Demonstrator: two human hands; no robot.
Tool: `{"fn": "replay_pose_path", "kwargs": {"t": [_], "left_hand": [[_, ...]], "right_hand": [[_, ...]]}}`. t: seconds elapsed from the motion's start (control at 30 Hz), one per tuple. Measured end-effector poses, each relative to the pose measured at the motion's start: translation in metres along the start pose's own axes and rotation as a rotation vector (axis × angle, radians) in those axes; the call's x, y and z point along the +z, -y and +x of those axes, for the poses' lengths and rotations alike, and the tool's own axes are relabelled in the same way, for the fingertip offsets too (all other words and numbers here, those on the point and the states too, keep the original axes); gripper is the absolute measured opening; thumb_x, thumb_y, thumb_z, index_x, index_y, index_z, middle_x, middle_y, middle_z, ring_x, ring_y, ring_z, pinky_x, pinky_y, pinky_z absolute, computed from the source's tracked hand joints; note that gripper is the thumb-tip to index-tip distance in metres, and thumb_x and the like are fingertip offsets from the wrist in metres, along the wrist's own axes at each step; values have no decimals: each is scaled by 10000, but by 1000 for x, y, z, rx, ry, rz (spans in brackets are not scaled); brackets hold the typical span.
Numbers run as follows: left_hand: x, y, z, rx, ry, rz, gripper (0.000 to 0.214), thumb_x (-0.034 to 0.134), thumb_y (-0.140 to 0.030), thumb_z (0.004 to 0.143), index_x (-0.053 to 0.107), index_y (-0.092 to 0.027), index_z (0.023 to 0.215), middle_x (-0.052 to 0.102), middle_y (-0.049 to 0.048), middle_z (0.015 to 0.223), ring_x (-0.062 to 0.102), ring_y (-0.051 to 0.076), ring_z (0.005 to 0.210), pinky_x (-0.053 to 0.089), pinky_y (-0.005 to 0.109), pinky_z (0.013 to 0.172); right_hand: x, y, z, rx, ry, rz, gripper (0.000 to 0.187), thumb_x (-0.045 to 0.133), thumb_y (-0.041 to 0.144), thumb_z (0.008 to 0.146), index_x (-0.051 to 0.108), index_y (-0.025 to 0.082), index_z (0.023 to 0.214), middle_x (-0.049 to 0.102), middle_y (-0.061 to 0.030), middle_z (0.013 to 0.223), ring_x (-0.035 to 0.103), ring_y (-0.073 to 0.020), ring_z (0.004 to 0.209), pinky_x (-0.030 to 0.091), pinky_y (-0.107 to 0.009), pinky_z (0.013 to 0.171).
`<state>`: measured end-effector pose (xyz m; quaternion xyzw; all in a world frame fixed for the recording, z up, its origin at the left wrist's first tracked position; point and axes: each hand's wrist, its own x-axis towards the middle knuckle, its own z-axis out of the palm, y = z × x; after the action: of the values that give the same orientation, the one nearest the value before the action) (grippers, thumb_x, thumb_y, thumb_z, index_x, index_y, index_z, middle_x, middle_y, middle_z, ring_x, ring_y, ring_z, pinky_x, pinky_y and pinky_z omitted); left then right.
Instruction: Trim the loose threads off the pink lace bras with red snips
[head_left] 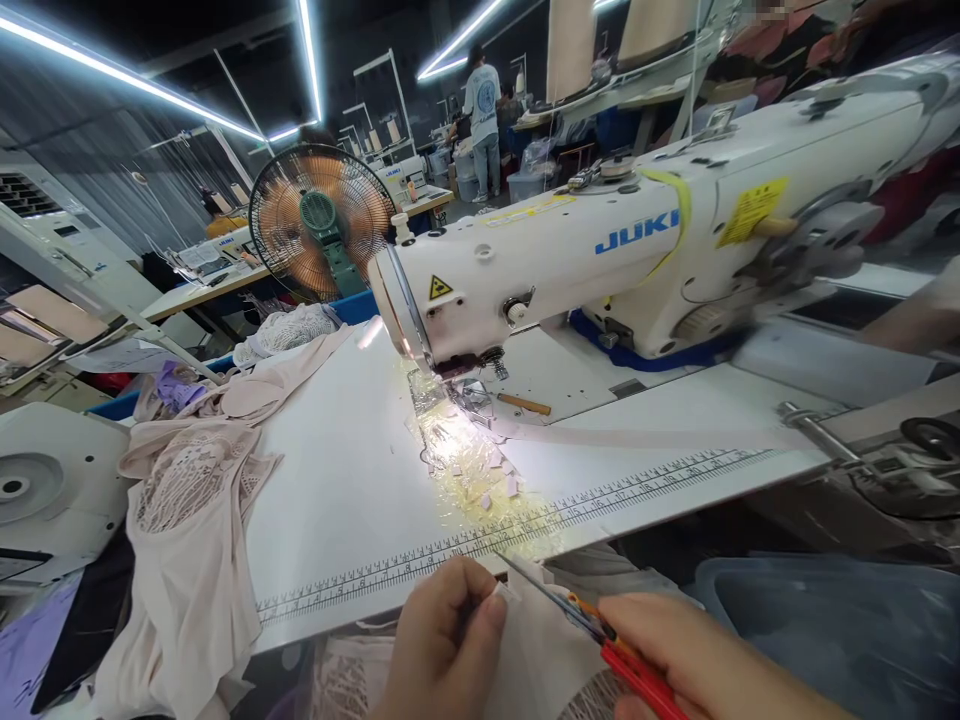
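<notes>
Head view: beige lace garments lie along the left edge of the worktop; by its near edge, the left hand pinches pale fabric, and red-handled scissors fill the grip of the right hand.

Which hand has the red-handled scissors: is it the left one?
No, the red-handled scissors are in the right hand, while the left hand pinches pale fabric.

My L hand & R hand are both bare, R wrist too; L thumb w/ rounded tip.
</notes>
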<state>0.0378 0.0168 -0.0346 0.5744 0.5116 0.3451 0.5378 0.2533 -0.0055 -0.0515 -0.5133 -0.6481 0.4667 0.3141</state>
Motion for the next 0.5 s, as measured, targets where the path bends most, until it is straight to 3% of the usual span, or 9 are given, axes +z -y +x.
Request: {"fn": "replay_pose_path", "kwargs": {"t": [0.07,0.23,0.33,0.5], "left_hand": [[0,-1,-1,-10,16,-15,466,534,-628,820,492,-178,710,381,-22,621,310,103,559,247,211,485],[3,-1,-3,45,48,-35,453,549,-611,821,528,-170,721,416,-16,629,335,100,563,277,212,504],[6,2,-4,80,52,-53,446,560,-598,824,575,-160,740,509,15,678,445,121,618,362,220,573],[10,10,-5,158,94,-17,400,511,-548,876,641,-172,832,627,63,771,577,183,729,460,268,690]], "right_hand": [[-5,-1,2,-7,32,-37,176,596,312,726,465,237,635,527,-2,638,489,-193,570,368,-282,505],[-10,18,12,-203,-135,90,121,632,288,762,530,248,812,575,-28,836,562,-231,773,456,-292,643],[0,34,19,-270,-79,62,51,572,242,822,528,237,799,561,-10,794,550,-189,715,453,-265,623],[13,51,27,-318,-33,97,101,531,138,776,556,234,795,582,23,725,548,-148,627,427,-212,547]]}}
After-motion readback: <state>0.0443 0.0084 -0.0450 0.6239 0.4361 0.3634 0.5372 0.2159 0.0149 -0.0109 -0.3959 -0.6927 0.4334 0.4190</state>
